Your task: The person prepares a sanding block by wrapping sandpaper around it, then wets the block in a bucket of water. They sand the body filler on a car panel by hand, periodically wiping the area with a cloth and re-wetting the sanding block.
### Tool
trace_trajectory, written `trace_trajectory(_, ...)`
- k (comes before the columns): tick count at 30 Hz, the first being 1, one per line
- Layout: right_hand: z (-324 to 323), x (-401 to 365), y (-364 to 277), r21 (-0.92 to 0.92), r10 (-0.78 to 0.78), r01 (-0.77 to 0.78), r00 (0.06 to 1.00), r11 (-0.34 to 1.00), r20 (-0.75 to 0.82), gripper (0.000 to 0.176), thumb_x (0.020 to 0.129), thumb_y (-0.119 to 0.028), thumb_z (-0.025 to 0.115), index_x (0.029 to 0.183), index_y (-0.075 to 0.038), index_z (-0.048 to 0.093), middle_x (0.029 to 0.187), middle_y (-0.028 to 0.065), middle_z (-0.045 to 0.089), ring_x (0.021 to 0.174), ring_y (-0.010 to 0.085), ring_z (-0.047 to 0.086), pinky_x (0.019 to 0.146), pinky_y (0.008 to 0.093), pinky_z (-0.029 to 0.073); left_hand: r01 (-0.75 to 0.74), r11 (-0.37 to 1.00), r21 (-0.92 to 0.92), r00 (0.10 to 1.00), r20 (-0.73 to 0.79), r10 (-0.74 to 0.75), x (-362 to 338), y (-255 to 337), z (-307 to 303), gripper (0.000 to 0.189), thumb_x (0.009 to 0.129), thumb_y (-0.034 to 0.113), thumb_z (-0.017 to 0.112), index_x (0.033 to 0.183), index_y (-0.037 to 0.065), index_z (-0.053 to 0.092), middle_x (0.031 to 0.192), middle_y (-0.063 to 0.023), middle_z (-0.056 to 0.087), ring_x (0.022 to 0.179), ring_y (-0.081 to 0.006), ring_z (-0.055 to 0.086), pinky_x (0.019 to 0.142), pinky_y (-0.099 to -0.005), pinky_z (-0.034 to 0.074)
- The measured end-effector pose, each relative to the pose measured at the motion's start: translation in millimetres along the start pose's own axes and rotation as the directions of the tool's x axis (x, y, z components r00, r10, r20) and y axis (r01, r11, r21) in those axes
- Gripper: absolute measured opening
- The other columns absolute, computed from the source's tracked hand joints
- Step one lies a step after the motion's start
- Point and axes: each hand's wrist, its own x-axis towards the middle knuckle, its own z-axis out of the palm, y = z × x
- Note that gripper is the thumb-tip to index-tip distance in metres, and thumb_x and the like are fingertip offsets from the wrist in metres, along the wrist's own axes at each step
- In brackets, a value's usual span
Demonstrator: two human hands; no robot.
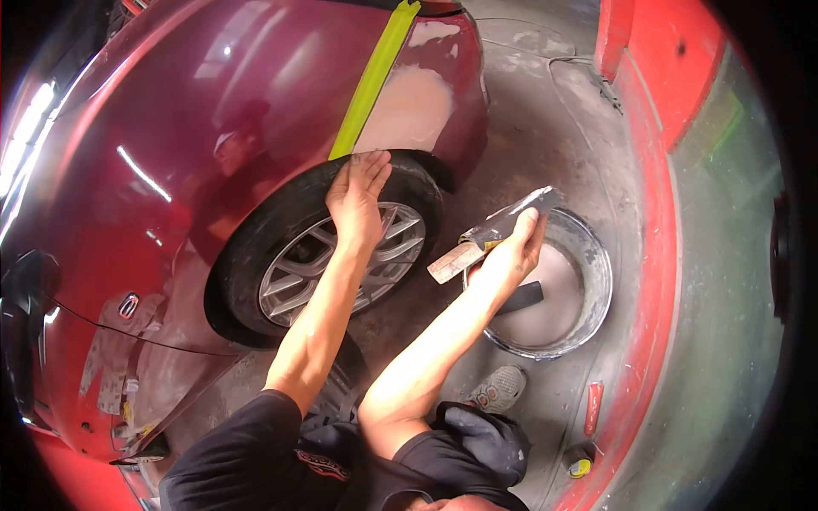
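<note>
My left hand (358,203) is raised at the top of the wheel arch with its fingers stretched out, holding nothing. Its fingertips are at the arch edge, near the lower end of a yellow-green tape strip (372,81). To the right of the tape, a pale filler patch (409,109) covers part of the dark red car panel (290,94). In my right hand (516,245) is a sanding block (498,228) wrapped in dark sandpaper, a wooden-looking end (453,262) sticking out. Below the block stands a bucket (607,285) of milky water, with a black piece (523,296) partly inside.
The car wheel (332,260) with silver spokes is in front of me. A red barrier (660,281) curves along the right side. On the floor lie a red cylindrical object (594,407) and a small container with a yellow label (579,467). A cable (558,94) runs across the floor behind.
</note>
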Motion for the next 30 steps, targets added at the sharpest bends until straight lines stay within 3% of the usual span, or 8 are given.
trace_trajectory(1, -0.1, 1.2, -0.6, 0.003, -0.004, 0.004, 1.000, 1.000, 0.000, 0.061, 0.105, -0.038, 0.063, 0.155, -0.007, 0.047, 0.113, 0.0110, 0.064, 0.085, 0.0194, 0.062, 0.071, 0.0358, 0.056, 0.045, 0.999, -0.022, 0.999, 0.023, -0.045, -2.7, 5.0, -0.8, 0.041, 0.110, 0.026, 0.055, 0.132, -0.009, 0.057, 0.137, -0.0236, 0.062, 0.130, -0.0338, 0.061, 0.112, -0.0437, 0.051)
trace_trajectory(5, -2.7, 2.1, -1.3, 0.004, -0.005, 0.005, 1.000, 1.000, -0.003, 0.061, 0.105, -0.037, 0.063, 0.155, -0.007, 0.047, 0.113, 0.0109, 0.065, 0.085, 0.0193, 0.062, 0.071, 0.0357, 0.056, 0.117, 0.982, -0.146, 0.993, 0.040, -0.112, -9.1, 22.5, -6.4, 0.045, 0.110, 0.021, 0.048, 0.142, -0.011, 0.049, 0.148, -0.0257, 0.053, 0.142, -0.0360, 0.051, 0.121, -0.0447, 0.042)
trace_trajectory(8, -3.1, 3.3, 0.1, 0.002, -0.015, 0.015, 1.000, 1.000, -0.002, 0.061, 0.105, -0.037, 0.063, 0.155, -0.007, 0.047, 0.113, 0.0109, 0.065, 0.085, 0.0192, 0.062, 0.071, 0.0356, 0.056, 0.093, 0.990, -0.109, 0.994, 0.064, -0.087, -10.9, 35.9, -16.4, 0.045, 0.110, 0.018, 0.047, 0.143, -0.012, 0.047, 0.150, -0.0260, 0.051, 0.142, -0.0358, 0.051, 0.121, -0.0448, 0.042)
trace_trajectory(13, -2.6, 5.3, 0.6, -0.005, -0.025, 0.026, 1.000, 1.000, 0.011, 0.061, 0.105, -0.037, 0.063, 0.155, -0.007, 0.047, 0.113, 0.0109, 0.065, 0.085, 0.0190, 0.062, 0.071, 0.0355, 0.056, 0.014, 0.985, -0.172, 0.999, -0.046, -0.022, -9.2, 45.4, -18.5, 0.027, 0.104, 0.007, 0.053, 0.127, -0.008, 0.054, 0.139, -0.0256, 0.058, 0.135, -0.0404, 0.055, 0.116, -0.0506, 0.047)
trace_trajectory(17, -2.3, 10.1, 3.4, -0.006, -0.037, 0.037, 0.999, 0.999, 0.018, 0.061, 0.105, -0.037, 0.063, 0.155, -0.006, 0.047, 0.113, 0.0108, 0.065, 0.085, 0.0189, 0.062, 0.071, 0.0355, 0.056, 0.025, 0.975, -0.220, 0.999, 0.038, -0.017, -2.3, 38.3, -27.0, 0.024, 0.104, 0.007, 0.054, 0.123, -0.008, 0.054, 0.138, -0.0279, 0.059, 0.135, -0.0424, 0.056, 0.116, -0.0501, 0.047)
trace_trajectory(20, -3.2, 8.9, 5.9, 0.005, -0.034, 0.034, 0.999, 0.999, 0.019, 0.061, 0.105, -0.037, 0.063, 0.155, -0.006, 0.047, 0.113, 0.0108, 0.065, 0.085, 0.0188, 0.062, 0.071, 0.0354, 0.056, 0.111, 0.969, -0.220, 0.992, 0.086, -0.094, -3.4, 37.4, -16.9, 0.028, 0.104, 0.006, 0.053, 0.126, -0.010, 0.053, 0.142, -0.0296, 0.056, 0.136, -0.0431, 0.055, 0.116, -0.0501, 0.047)
trace_trajectory(27, -9.0, 5.1, 1.5, 0.008, -0.050, 0.050, 0.998, 0.999, 0.040, 0.061, 0.105, -0.036, 0.064, 0.154, -0.004, 0.048, 0.118, 0.0116, 0.065, 0.087, 0.0191, 0.063, 0.073, 0.0350, 0.056, 0.061, 0.989, -0.134, 0.997, 0.050, -0.054, -15.7, 27.2, -7.1, 0.041, 0.107, 0.011, 0.052, 0.141, -0.012, 0.048, 0.148, -0.0288, 0.053, 0.138, -0.0406, 0.054, 0.116, -0.0484, 0.047)
trace_trajectory(30, -8.6, 6.8, 2.1, 0.002, -0.116, 0.116, 0.993, 0.993, -0.010, 0.059, 0.105, -0.036, 0.064, 0.153, -0.004, 0.050, 0.123, 0.0119, 0.065, 0.091, 0.0201, 0.064, 0.077, 0.0349, 0.057, 0.097, 0.994, -0.053, 0.989, 0.116, -0.090, -21.4, 24.7, -9.9, 0.043, 0.108, 0.010, 0.051, 0.146, -0.010, 0.045, 0.150, -0.0266, 0.053, 0.138, -0.0387, 0.055, 0.116, -0.0472, 0.047)
